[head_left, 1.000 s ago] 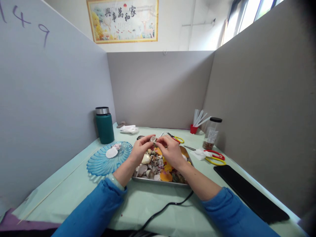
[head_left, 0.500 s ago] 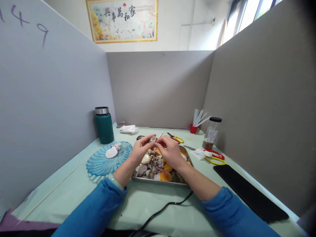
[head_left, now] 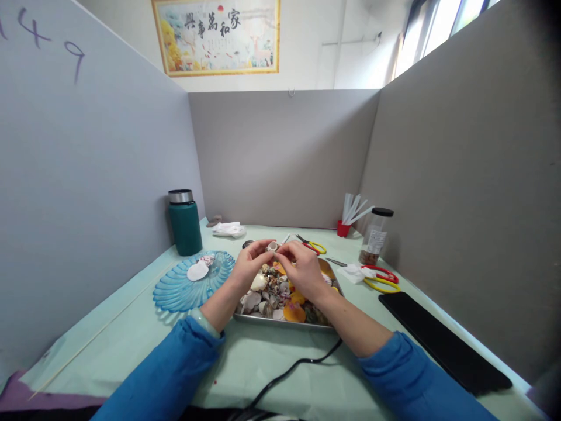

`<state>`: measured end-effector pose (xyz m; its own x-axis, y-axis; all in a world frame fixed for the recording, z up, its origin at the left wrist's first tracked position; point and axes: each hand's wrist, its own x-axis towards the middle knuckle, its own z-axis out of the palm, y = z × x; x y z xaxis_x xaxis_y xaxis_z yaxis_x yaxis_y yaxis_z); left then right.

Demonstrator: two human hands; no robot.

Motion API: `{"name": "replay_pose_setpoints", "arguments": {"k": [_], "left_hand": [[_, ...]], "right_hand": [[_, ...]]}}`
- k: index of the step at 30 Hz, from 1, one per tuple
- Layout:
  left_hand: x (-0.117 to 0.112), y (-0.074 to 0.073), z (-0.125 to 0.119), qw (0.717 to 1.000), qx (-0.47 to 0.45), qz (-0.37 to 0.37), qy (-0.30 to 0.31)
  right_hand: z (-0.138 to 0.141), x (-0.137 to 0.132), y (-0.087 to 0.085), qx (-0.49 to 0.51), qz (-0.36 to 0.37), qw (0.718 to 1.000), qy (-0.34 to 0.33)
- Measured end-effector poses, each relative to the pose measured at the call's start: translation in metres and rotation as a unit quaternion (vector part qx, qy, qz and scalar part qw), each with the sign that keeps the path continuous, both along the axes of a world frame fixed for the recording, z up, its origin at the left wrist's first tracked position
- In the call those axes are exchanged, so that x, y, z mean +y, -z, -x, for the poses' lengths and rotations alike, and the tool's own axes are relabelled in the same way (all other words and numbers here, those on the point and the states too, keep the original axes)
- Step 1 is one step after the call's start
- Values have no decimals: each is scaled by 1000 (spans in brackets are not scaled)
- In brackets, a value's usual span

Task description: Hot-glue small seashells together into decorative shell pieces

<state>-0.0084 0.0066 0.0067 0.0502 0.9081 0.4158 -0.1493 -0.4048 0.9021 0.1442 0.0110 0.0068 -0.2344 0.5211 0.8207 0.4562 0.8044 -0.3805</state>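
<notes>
Above the far part of the metal tray point(head_left: 280, 321), my left hand point(head_left: 252, 263) and my right hand point(head_left: 302, 266) meet, fingertips nearly touching. Between them sits a small pale seashell point(head_left: 272, 247) with a round opening, pinched by the fingers of both hands. The fingers hide part of it. Under my hands the tray is full of mixed shells, among them a flat orange shell point(head_left: 294, 312) and a cream-white shell point(head_left: 259, 283). To the left, a blue scalloped glass dish point(head_left: 173, 289) bears a white scallop shell point(head_left: 197, 271) and a small pinkish, speckled piece.
A green flask point(head_left: 185, 228) stands behind the dish. Tissue point(head_left: 228, 229) lies at the back. On the right are scissors with red and yellow handles point(head_left: 383, 283), a black-lidded jar point(head_left: 376, 237), a red cup of white sticks point(head_left: 343, 228) and a black slab point(head_left: 442, 342). A black cable point(head_left: 289, 372) crosses the front.
Almost nothing differs. Both hands keep the same place, and the small seashell between them has shifted or turned very slightly.
</notes>
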Motion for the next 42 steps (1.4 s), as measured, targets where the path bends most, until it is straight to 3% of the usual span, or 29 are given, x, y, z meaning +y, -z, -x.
{"name": "replay_pose_setpoints", "arguments": {"k": [36, 42], "left_hand": [[-6, -4, -4, 1000, -16, 2, -12], [-5, -4, -3, 1000, -16, 4, -7]], "right_hand": [[-1, 1, 0, 23, 10, 1000, -4], [1, 3, 1, 52, 46, 998, -11]]}}
